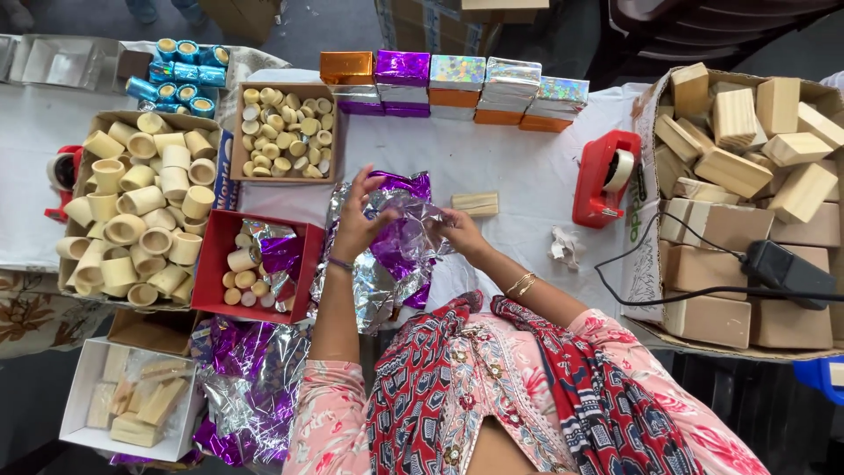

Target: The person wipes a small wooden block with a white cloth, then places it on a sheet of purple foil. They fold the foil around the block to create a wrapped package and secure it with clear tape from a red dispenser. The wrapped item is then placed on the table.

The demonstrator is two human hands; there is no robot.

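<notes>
My left hand [356, 224] and my right hand [460, 233] both grip a crumpled sheet of purple and silver foil [400, 237] over the white table [510, 176], one hand at each side of it. What lies inside the foil is hidden. A bare wooden block [476, 204] rests on the table just beyond my right hand. A row of blocks wrapped in shiny foil [453, 84] stands at the far edge.
A red tape dispenser [605, 179] sits to the right. A carton of wooden blocks [747, 158] with a black power adapter [787, 273] fills the right side. Boxes of wooden cylinders [141, 207], small caps [286, 132] and a red box [259, 264] stand on the left.
</notes>
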